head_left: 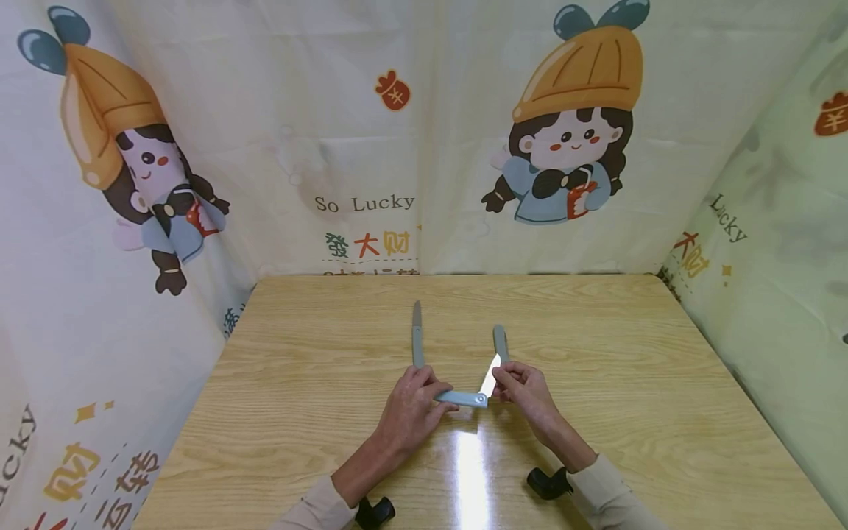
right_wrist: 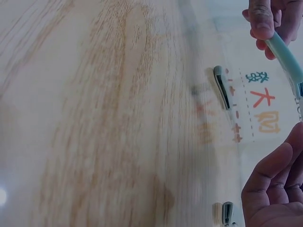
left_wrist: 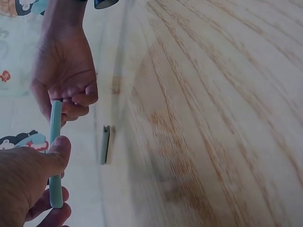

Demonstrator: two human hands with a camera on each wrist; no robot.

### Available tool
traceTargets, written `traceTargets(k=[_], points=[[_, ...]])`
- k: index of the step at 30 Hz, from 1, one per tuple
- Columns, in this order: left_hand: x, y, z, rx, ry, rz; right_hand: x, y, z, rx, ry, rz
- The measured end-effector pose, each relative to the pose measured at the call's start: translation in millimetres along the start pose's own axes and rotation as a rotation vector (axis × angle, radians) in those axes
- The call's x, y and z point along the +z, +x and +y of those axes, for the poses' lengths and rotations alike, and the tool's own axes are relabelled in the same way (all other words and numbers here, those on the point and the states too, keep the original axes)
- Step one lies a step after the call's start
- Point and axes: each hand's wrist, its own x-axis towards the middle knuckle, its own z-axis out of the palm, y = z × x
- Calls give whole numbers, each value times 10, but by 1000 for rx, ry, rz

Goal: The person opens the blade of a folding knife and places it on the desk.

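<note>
Past 2 near sleeves [head_left: 318,506], gripping knife handle [head_left: 461,397] with curled left hand [head_left: 411,405], pinching blade [head_left: 489,379] with right hand [head_left: 532,397]; probably opening or folding at hinge [head_left: 481,399], next calling for slow turn.

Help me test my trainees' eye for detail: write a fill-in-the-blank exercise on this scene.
1. The left hand holds the light-blue knife by its ____.
2. The fingers of the ____ hand are at the shiny blade.
3. Farther back on the table lie ____ more handles, both grey.
4. On the backdrop, between the cartoon figures, the English words read "So ____".

Missing words: handle; right; two; Lucky
</note>
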Motion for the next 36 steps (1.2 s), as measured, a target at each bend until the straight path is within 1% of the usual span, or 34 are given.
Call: traceTargets(k=[4, 12, 17, 23, 30, 36], points=[[-7, 4, 4, -10, 4, -3, -3, 3, 7, 8, 9, 15], [-5, -1, 5, -40, -13, 16, 4, -2, 3, 27, 31, 41], [13, -8, 14, -45, 17, 24, 6, -10, -12, 53, 44, 76], [23, -11, 27, -59, 62, 57, 10, 7, 7, 52, 38, 106], [22, -16, 52, -79, 69, 63, 17, 5, 28, 49, 54, 118], [18, -13, 82, -78, 71, 72, 20, 2, 50, 45, 67, 126]])
